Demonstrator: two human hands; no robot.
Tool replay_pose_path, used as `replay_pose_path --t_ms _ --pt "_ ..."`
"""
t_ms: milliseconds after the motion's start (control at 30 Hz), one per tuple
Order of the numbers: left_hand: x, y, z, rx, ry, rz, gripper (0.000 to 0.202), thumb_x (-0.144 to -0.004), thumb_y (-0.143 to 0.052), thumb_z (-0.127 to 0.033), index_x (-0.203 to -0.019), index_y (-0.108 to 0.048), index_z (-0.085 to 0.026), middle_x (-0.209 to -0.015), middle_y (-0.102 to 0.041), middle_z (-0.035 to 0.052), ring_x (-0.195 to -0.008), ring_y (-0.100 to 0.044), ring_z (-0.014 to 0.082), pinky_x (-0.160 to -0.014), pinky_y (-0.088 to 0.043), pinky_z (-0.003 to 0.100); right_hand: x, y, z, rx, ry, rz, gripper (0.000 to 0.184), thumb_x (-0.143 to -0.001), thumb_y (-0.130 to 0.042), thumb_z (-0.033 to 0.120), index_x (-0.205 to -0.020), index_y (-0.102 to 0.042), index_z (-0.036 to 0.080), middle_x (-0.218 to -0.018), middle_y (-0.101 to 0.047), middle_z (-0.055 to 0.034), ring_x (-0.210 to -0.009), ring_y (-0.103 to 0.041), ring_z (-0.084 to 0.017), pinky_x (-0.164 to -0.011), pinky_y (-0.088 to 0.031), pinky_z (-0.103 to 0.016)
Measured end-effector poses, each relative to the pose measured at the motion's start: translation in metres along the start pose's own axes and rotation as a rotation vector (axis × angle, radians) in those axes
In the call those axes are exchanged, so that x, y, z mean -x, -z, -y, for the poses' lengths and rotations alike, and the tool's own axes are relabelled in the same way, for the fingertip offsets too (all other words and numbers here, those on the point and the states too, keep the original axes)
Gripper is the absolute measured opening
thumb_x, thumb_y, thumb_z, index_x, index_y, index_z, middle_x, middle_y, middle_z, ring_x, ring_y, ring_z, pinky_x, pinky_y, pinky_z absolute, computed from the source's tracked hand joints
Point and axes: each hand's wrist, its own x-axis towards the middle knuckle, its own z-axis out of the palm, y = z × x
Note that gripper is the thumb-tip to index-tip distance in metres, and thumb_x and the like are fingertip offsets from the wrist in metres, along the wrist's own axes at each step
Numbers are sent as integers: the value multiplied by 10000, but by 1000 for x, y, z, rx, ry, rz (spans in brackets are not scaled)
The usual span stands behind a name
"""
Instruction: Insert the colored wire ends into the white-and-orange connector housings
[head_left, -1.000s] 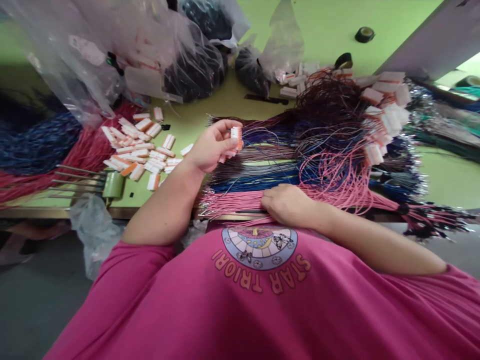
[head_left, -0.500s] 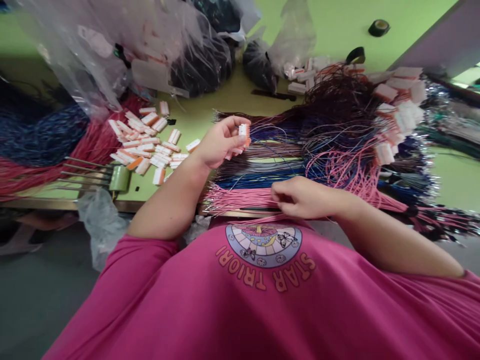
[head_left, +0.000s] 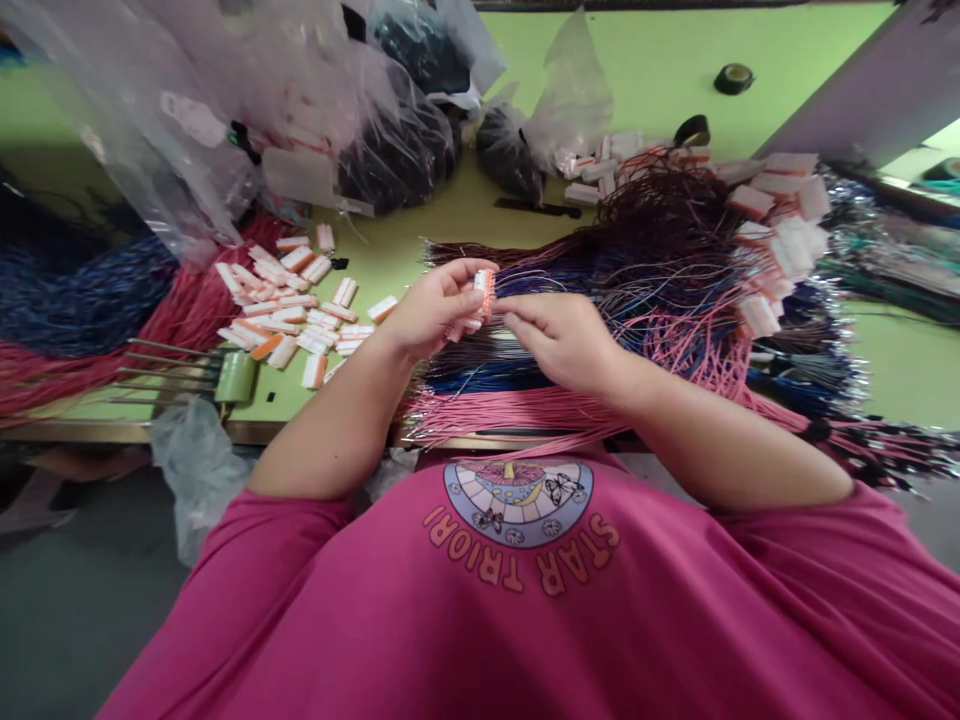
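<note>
My left hand is closed round a small white and orange connector, held up above the wire rows. My right hand has its fingers pinched together right at that connector, apparently on a thin pink wire, though the wire itself is too fine to see in the fingers. Below both hands lies a flat row of pink wires along the table's near edge, with blue wires and dark purple wires in rows behind it.
Loose white and orange connectors are scattered on the green table to the left. Clear plastic bags stand at the back left. Wired connectors pile up at the right. Tape rolls lie far back.
My right hand has left the pink wire row at the table's edge and risen to meet the connector held in my left hand. The left hand stayed nearly still.
</note>
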Motion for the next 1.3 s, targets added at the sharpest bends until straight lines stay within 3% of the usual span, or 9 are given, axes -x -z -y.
replay_pose_path --t_ms 67,167,367,600,833,1033,1200,1300 --pt "0 -1 0 0 11 27 613 -713 -867 -386 -1232 -596 -202 -777 -631 -22 -498 -510 59 -385 -269 187 0 8 -11 218 -65 -11 374 -1042 -414 259 -1225 -719 143 -1112 -777 -118 -947 -672 -210 -873 -456 -337" --pt "0 -2 -1 -11 16 34 600 -721 -847 -378 -1237 -594 -206 -758 -626 -24 -490 -499 61 -381 -270 186 2 8 -15 365 -125 5 373 -1047 -415 285 -1269 -659 111 -1054 -773 -145 -873 -668 -230 -787 -428 -329" --pt "1 -3 0 2 15 1 579 -743 -826 -326 -1257 -591 -202 -758 -622 -28 -481 -493 63 -377 -263 188 0 3 -11 393 -76 24 362 -1059 -388 311 -1121 -703 146 -1004 -770 -121 -851 -650 -207 -777 -392 -310" --pt "2 -6 -1 -29 13 -10 535 -747 -801 -301 -1222 -571 -215 -727 -592 -42 -484 -501 63 -393 -266 184 0 4 -11 521 -107 36 398 -1064 -351 310 -1118 -706 136 -982 -773 -128 -773 -623 -197 -707 -341 -315" --pt "4 -10 -2 14 28 -7 540 -719 -820 -348 -1163 -539 -221 -711 -601 -42 -484 -509 62 -383 -231 183 4 -2 -11 741 30 -12 384 -1034 -312 171 -1005 -694 143 -827 -719 -112 -722 -571 -187 -642 -261 -340" --pt "4 -16 -1 91 92 -44 520 -683 -844 -369 -1078 -550 -202 -678 -576 -61 -443 -471 55 -365 -223 197 5 -2 -10 818 208 20 504 -1077 -239 187 -979 -733 156 -773 -689 -98 -725 -555 -187 -644 -255 -359" --pt "6 -23 2 123 122 -64 518 -649 -881 -325 -1026 -552 -192 -643 -547 -79 -418 -424 46 -363 -202 207 0 -9 -13 802 220 87 424 -1050 -304 165 -1066 -727 151 -806 -713 -101 -706 -565 -185 -632 -260 -350" --pt "6 -24 2 100 117 -95 531 -624 -889 -297 -1012 -541 -195 -634 -530 -89 -423 -425 44 -368 -207 202 -4 -12 -17 756 144 110 377 -1034 -333 155 -1079 -707 137 -846 -730 -120 -733 -600 -192 -642 -274 -342"
